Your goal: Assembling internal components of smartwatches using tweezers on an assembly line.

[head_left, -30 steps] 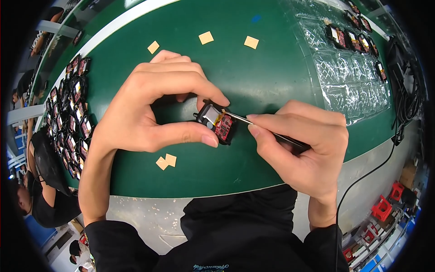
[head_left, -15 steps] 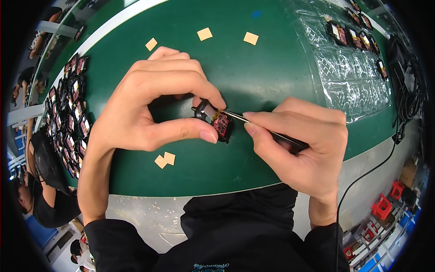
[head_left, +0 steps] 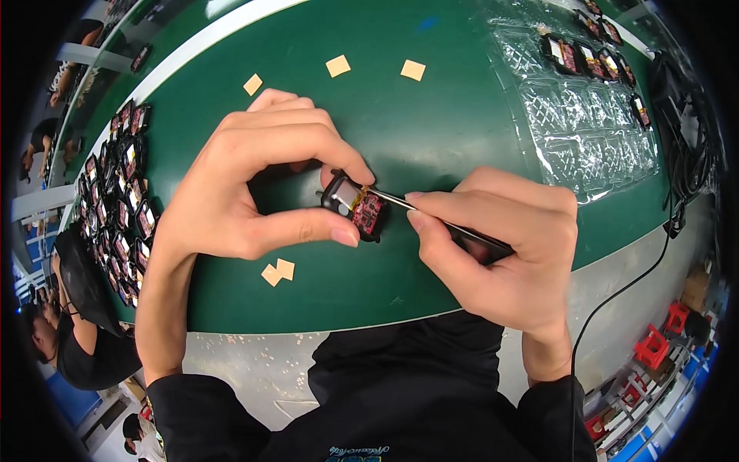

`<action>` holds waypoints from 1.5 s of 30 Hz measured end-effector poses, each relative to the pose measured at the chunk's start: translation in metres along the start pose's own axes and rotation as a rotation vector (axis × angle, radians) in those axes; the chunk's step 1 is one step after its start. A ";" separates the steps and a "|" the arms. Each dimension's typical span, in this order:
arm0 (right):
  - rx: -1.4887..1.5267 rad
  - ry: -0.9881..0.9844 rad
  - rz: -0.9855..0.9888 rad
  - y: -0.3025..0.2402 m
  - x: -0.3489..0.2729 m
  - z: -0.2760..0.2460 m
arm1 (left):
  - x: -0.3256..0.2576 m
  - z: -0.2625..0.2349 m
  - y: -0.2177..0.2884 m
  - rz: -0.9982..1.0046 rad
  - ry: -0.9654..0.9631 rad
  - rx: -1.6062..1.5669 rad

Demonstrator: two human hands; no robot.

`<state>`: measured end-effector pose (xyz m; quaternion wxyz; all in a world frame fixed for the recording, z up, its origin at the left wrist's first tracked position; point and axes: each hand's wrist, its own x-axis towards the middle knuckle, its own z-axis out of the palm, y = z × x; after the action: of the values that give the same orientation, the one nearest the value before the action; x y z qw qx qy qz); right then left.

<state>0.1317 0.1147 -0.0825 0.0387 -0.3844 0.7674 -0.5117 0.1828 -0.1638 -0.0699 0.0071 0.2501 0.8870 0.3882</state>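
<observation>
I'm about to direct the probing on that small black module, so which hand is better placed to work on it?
The right hand. It holds the thin tool with its tip on the small black module. The left hand pinches the module between thumb and forefinger, so it only steadies it over the green mat.

Green mat (head_left: 431, 131), tan squares (head_left: 337, 66), clear tray (head_left: 593, 131), small modules (head_left: 115, 192)

Two hands; one small module (head_left: 359, 206); one tweezers (head_left: 446, 223); five tan squares (head_left: 337, 66); one clear blister tray (head_left: 593, 131); many modules at left (head_left: 115, 192), uncountable
</observation>
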 end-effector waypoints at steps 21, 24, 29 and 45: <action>0.193 0.221 -0.040 0.005 -0.014 -0.001 | 0.005 -0.012 -0.002 -0.246 0.488 -0.076; 0.168 0.178 -0.024 0.009 -0.015 0.003 | 0.045 -0.028 0.012 -0.160 0.465 -0.085; 0.095 0.132 0.021 0.016 -0.015 -0.007 | 0.193 -0.001 0.063 0.114 0.186 0.057; 0.119 0.152 -0.046 0.005 -0.010 -0.001 | 0.290 0.079 0.027 0.474 0.064 0.294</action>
<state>0.1354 0.1226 -0.0889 -0.0085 -0.3591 0.7272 -0.5849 -0.0432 0.0362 -0.0541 -0.1482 0.4364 0.8504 0.2537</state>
